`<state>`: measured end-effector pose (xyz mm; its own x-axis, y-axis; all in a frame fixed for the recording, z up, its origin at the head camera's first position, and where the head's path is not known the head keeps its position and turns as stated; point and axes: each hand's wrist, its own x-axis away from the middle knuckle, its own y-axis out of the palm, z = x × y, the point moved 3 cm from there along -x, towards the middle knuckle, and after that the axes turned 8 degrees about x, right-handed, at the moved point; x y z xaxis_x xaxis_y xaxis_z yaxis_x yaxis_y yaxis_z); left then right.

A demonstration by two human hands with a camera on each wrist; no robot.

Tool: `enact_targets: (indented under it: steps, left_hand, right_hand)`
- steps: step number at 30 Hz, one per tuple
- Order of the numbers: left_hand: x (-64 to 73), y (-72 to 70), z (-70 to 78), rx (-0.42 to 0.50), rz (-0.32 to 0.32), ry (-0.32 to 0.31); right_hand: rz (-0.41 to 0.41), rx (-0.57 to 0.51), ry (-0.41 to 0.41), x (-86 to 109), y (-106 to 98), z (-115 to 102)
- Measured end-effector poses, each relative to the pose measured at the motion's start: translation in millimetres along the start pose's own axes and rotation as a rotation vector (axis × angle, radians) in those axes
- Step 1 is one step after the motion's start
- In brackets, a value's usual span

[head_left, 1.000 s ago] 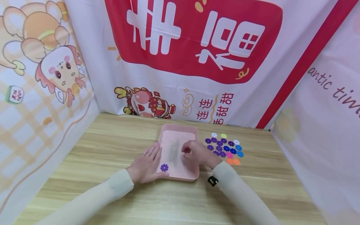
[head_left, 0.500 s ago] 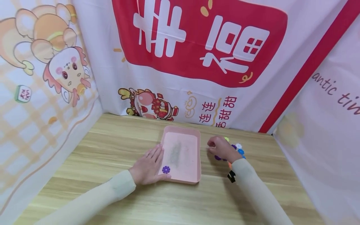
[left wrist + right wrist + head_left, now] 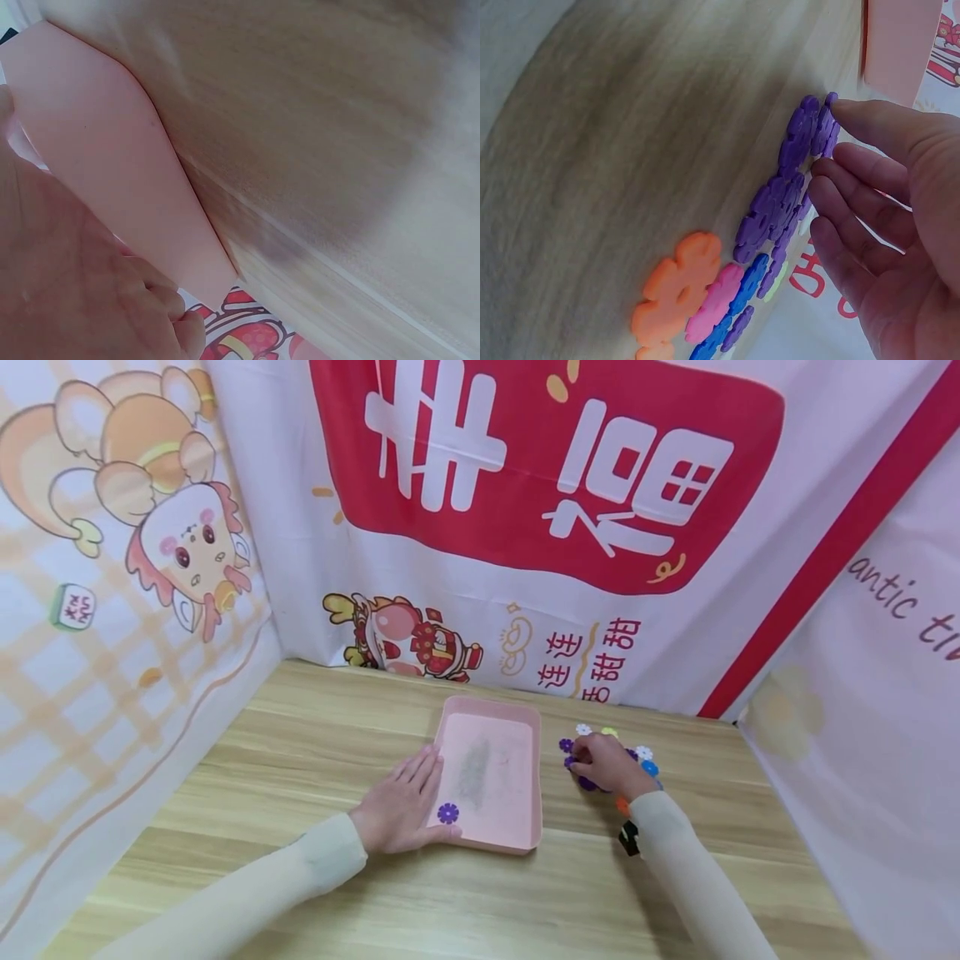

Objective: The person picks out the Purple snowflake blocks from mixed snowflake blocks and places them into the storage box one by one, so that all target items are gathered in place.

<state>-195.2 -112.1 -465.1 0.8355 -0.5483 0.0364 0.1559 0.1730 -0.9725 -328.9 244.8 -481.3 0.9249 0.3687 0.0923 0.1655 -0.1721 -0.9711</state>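
Note:
My left hand [image 3: 401,806] lies with straight fingers over the left wall of a shallow pink tray [image 3: 531,777], its thumb along the near rim. One purple flower-shaped plastic piece [image 3: 447,813] lies inside the tray, close to that thumb. To the tray's right, my right hand [image 3: 609,764] is down over a group of flower-shaped pieces and covers part of them. In the right wrist view its thumb tip meets the edge of a purple flower piece [image 3: 824,127] on the table, while the other fingers bend loosely below, apart from the thumb.
Around the right hand lie more flower pieces: an orange one [image 3: 676,285], a pink one [image 3: 715,302], a blue one [image 3: 748,283] and white ones. A small black object [image 3: 629,838] is beside the right sleeve. Printed cloth [image 3: 517,585] hangs behind the wooden table [image 3: 360,902].
My right hand has left the tray's inside and moved right to the flower pieces, then down among them. The left hand stays at the tray; the whole view has shifted slightly.

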Motion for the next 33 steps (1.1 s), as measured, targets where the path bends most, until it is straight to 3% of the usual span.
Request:
enact_targets:
  steps: [15,22,33]
  left_hand:
    - [-0.4,0.2,-0.2,-0.011,0.012,0.002]
    - [0.6,1.5,0.6,-0.018,-0.017,-0.002]
    - [1.2,3.9,-2.6,-0.027,-0.015,-0.009]
  right_hand:
    - [0.008,-0.013,-0.031,-3.1,-1,-4]
    - [0.026,-0.022,-0.073,-4.7,-3,0]
    - [-0.073,-0.006,-0.201,-5.5,-36,-21]
